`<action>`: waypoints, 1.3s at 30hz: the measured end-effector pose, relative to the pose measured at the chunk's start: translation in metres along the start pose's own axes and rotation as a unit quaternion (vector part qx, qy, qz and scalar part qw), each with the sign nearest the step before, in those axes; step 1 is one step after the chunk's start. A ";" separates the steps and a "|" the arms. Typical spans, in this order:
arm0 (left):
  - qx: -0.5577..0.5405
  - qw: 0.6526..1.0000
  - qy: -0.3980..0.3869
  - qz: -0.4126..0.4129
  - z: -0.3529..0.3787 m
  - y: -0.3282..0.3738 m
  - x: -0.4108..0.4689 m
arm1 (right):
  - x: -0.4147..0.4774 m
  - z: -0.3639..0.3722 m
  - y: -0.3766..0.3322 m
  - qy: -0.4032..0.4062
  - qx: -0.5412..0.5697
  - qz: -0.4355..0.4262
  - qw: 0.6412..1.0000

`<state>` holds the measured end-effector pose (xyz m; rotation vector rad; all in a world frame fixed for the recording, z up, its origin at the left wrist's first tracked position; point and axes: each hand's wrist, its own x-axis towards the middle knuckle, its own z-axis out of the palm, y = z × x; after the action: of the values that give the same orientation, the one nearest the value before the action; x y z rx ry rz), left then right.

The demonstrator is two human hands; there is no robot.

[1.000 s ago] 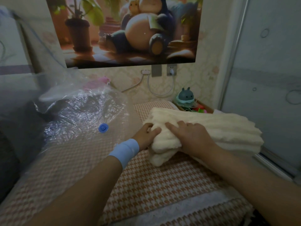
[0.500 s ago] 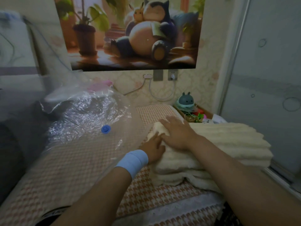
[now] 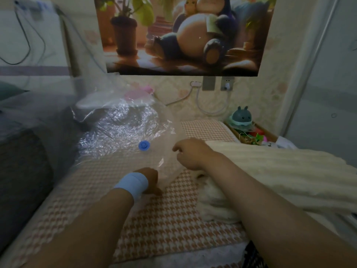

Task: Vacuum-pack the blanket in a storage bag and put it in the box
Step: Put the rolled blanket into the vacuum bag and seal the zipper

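Both hands are leaving the blanket [image 3: 274, 171] for the bag [image 3: 123, 132], left hand [image 3: 149, 178] and right hand [image 3: 190, 153] pinching its near edge; blanket lying unbagged at right, packing barely starting.

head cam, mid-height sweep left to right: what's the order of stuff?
Dark cushion → blue valve on the clear storage bag → right hand → folded cream blanket.
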<state>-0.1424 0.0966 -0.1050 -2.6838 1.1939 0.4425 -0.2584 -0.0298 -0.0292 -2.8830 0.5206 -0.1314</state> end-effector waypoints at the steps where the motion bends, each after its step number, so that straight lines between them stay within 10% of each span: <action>1: -0.010 1.000 0.003 -0.007 0.005 -0.003 0.001 | 0.002 0.008 -0.005 -0.015 0.020 -0.004 1.000; 11: -0.383 0.917 0.083 -0.070 0.003 -0.047 -0.013 | 0.016 0.064 -0.039 -0.032 0.176 0.089 0.980; 16: -0.616 0.782 0.044 -0.081 -0.008 -0.046 -0.027 | 0.015 0.068 -0.051 0.032 0.359 0.193 0.913; 23: -0.635 0.770 -0.052 -0.040 -0.010 -0.024 -0.041 | 0.006 0.070 -0.060 0.038 0.576 0.264 0.773; 32: -0.617 0.784 0.054 -0.030 -0.018 -0.015 -0.047 | 0.005 0.076 -0.043 0.090 0.490 0.243 0.832; 36: -0.534 0.822 0.196 -0.005 -0.027 -0.040 -0.038 | -0.002 0.082 -0.029 0.094 0.129 0.129 0.979; 39: -0.396 0.873 0.285 0.019 -0.037 -0.057 -0.043 | -0.010 0.088 -0.030 0.066 -0.158 -0.009 0.985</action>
<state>-0.1197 0.1546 -0.0534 -3.6905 1.4355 0.1455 -0.2470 0.0177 -0.1093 -3.2048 0.5875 -0.2657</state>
